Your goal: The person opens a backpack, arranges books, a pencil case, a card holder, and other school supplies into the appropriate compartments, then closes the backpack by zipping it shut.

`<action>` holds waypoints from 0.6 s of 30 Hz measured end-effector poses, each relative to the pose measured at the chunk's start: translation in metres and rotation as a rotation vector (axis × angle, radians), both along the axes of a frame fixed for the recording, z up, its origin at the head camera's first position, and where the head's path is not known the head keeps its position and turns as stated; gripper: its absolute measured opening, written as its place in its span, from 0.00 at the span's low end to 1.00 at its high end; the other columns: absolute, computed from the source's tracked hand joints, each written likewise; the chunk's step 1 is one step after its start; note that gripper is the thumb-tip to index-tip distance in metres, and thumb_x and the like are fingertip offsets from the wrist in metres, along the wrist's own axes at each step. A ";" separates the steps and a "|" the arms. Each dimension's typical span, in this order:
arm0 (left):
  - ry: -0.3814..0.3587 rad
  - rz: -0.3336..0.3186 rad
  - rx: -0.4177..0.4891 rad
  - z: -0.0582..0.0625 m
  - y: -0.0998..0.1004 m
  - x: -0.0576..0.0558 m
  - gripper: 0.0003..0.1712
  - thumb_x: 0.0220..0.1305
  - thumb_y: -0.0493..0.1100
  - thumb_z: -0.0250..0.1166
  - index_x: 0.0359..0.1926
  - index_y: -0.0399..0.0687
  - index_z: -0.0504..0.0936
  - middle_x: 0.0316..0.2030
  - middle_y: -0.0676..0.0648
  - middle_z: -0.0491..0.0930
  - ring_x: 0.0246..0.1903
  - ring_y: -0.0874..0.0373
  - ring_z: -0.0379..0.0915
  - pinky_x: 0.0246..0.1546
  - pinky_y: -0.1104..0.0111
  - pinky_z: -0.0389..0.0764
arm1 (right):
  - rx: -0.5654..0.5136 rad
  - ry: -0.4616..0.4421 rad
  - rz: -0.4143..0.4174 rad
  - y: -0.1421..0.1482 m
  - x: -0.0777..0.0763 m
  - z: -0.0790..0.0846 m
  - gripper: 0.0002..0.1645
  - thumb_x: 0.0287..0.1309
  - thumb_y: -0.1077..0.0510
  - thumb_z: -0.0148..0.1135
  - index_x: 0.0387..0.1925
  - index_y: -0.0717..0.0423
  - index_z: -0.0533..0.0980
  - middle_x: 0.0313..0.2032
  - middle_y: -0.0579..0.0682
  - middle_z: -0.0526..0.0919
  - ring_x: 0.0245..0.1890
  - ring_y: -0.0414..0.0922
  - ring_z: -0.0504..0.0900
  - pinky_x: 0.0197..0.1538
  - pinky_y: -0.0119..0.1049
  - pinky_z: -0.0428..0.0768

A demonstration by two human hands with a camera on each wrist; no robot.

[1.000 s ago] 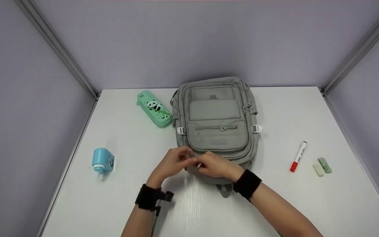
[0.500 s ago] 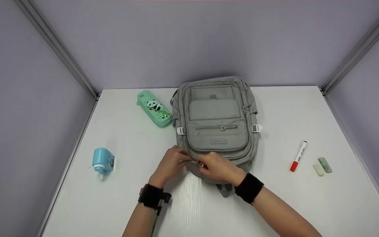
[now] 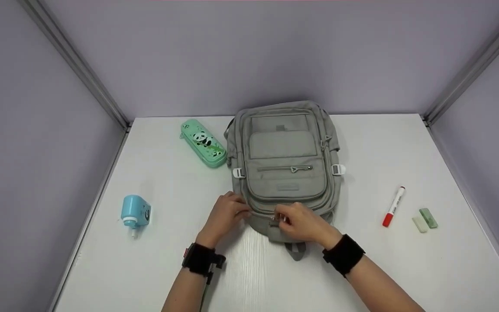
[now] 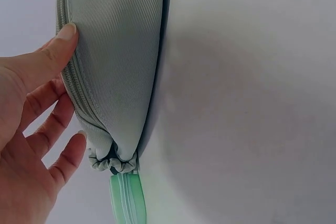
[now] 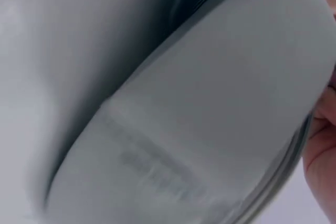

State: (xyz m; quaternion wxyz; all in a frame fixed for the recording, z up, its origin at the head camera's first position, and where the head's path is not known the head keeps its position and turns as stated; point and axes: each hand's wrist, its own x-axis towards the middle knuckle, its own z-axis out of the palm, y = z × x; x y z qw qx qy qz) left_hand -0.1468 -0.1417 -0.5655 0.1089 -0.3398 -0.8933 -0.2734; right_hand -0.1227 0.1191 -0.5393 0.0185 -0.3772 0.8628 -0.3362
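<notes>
A grey backpack (image 3: 287, 145) lies on its back on the white table, its bottom towards me. At the lower left corner my left hand (image 3: 227, 216) pinches the zippered edge. The left wrist view shows the thumb (image 4: 65, 38) on top of the zipper (image 4: 79, 90) and the fingers behind it. My right hand (image 3: 302, 222) has curled fingers at the zipper along the backpack's bottom, pinching what appears to be its zipper pull, mostly hidden by the fingers. In the blurred right wrist view, the backpack's bottom panel (image 5: 210, 93) fills the middle, with the right hand at the right edge.
A green panda pencil case (image 3: 204, 143) lies left of the backpack. Further left is a light blue bottle-shaped item (image 3: 134, 210). To the right lie a red-capped marker (image 3: 393, 206), a green block (image 3: 428, 217) and a pale block (image 3: 419, 224). Panels enclose the table's back and sides.
My right hand has slid rightward along the bottom zipper. The left hand first was close to the right, then shifted slightly left onto the backpack's edge and stayed there.
</notes>
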 end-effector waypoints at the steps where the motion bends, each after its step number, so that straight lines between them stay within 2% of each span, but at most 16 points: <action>1: 0.001 -0.001 -0.003 0.000 0.000 0.000 0.05 0.52 0.45 0.74 0.31 0.51 0.91 0.32 0.52 0.81 0.35 0.54 0.73 0.34 0.61 0.71 | -0.002 -0.011 -0.008 0.004 0.001 0.000 0.09 0.53 0.69 0.57 0.32 0.54 0.77 0.24 0.41 0.79 0.22 0.34 0.75 0.26 0.30 0.76; 12: 0.019 -0.002 -0.009 -0.001 -0.002 0.000 0.05 0.53 0.43 0.75 0.32 0.50 0.91 0.32 0.50 0.81 0.35 0.53 0.74 0.33 0.59 0.72 | -0.047 -0.080 -0.095 0.047 0.006 0.000 0.11 0.53 0.71 0.58 0.29 0.52 0.77 0.27 0.39 0.79 0.26 0.35 0.77 0.29 0.33 0.78; 18: -0.004 0.012 -0.021 0.000 -0.002 0.002 0.05 0.52 0.44 0.75 0.32 0.51 0.91 0.32 0.51 0.81 0.35 0.54 0.74 0.33 0.60 0.72 | -0.051 -0.129 -0.204 0.072 0.010 0.001 0.12 0.54 0.70 0.58 0.29 0.48 0.78 0.25 0.36 0.78 0.23 0.35 0.75 0.27 0.33 0.76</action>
